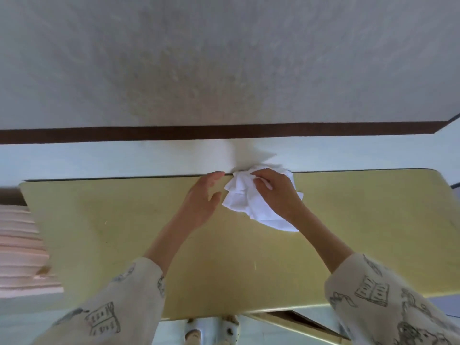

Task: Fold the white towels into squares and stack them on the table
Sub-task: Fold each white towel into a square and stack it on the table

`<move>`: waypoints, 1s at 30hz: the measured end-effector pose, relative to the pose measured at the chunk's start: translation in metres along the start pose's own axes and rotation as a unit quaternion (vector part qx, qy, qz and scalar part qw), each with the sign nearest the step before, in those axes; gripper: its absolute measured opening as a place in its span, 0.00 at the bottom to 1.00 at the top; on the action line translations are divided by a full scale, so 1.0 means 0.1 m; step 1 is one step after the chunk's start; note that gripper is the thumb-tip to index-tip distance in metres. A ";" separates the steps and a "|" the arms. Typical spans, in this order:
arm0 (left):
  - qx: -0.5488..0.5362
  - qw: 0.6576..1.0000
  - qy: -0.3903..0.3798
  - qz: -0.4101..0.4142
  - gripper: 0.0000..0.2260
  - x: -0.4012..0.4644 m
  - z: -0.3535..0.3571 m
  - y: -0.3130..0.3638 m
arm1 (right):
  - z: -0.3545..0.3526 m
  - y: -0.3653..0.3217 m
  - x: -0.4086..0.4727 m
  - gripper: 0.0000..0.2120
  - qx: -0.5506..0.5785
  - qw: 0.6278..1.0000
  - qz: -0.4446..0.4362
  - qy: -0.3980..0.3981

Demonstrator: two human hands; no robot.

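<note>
A crumpled white towel (242,201) lies near the far edge of the yellow-green table (124,220), right of centre. My right hand (276,192) lies on top of the towel with its fingers curled into the cloth, gripping it. My left hand (202,199) hovers just left of the towel with straight, relaxed fingers, its fingertips at the table's far edge, holding nothing. No folded towels show on the table.
A stack of pink folded cloth (22,250) sits off the table's left end. Behind the table runs a pale wall (224,58) with a dark brown strip (224,131). A chair frame (211,329) shows below the near edge.
</note>
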State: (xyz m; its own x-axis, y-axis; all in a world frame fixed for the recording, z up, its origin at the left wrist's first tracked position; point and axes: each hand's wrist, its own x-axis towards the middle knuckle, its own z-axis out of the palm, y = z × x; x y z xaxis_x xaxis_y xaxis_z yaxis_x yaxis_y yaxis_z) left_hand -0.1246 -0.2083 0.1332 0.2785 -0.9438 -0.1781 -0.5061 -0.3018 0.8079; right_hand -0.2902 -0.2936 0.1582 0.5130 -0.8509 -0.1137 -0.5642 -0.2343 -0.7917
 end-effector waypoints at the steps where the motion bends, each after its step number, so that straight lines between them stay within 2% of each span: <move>1: 0.005 0.999 -0.019 0.037 0.23 0.02 -0.04 0.13 | -0.11 -0.12 -0.07 0.11 0.010 1.000 -0.001 -0.021; 3: -0.005 0.993 -0.063 0.095 0.27 0.01 -0.12 0.38 | -0.30 -0.33 -0.20 0.07 0.032 0.998 -0.017 -0.050; 5: -0.038 0.986 -0.111 0.119 0.26 -0.04 -0.17 0.54 | -0.44 -0.51 -0.34 0.04 0.054 0.996 -0.035 -0.059; 7: -0.041 0.981 -0.140 0.124 0.23 -0.15 -0.20 0.60 | -0.54 -0.66 -0.47 0.09 0.068 0.995 -0.052 -0.056; 9: -0.032 0.981 -0.149 0.122 0.22 -0.27 -0.23 0.58 | -0.59 -0.74 -0.54 0.08 0.082 0.994 -0.057 -0.053; 11: -0.047 0.983 -0.139 0.112 0.18 -0.46 -0.33 0.56 | -0.58 -0.84 -0.61 0.04 0.087 0.993 -0.062 -0.042; 14: -0.057 0.989 -0.115 0.080 0.17 -0.70 -0.51 0.43 | -0.46 -0.95 -0.65 0.05 0.083 0.993 -0.077 -0.033; 17: -0.037 0.994 -0.089 0.047 0.07 -0.85 -0.71 0.19 | -0.27 -1.08 -0.63 0.06 0.098 0.993 -0.066 -0.014; 20: 0.032 0.998 -0.049 0.007 0.11 -0.91 -0.99 -0.12 | -0.08 -1.19 -0.50 0.09 0.093 0.994 -0.048 0.006; 23: 0.072 0.997 -0.007 -0.021 0.07 -0.90 -1.39 -0.40 | 0.07 -1.29 -0.32 0.11 0.081 0.995 -0.036 0.043; 26: 0.095 0.995 0.039 -0.016 0.08 -0.83 -1.79 -0.57 | 0.20 -1.38 -0.13 0.10 0.070 0.994 -0.023 0.077; 30: 0.133 0.987 0.094 -0.005 0.10 -0.68 -2.19 -0.74 | 0.37 -1.55 -0.02 0.17 0.087 0.990 -0.019 0.111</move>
State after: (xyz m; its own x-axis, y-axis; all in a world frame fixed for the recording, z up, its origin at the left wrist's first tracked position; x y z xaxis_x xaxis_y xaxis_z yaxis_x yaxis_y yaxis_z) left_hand 0.0728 -0.0919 0.2084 0.4185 -0.9064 -0.0580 -0.6918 -0.3595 0.6262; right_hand -0.1799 -0.2380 0.2585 0.3655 -0.9301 0.0371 -0.4173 -0.1993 -0.8866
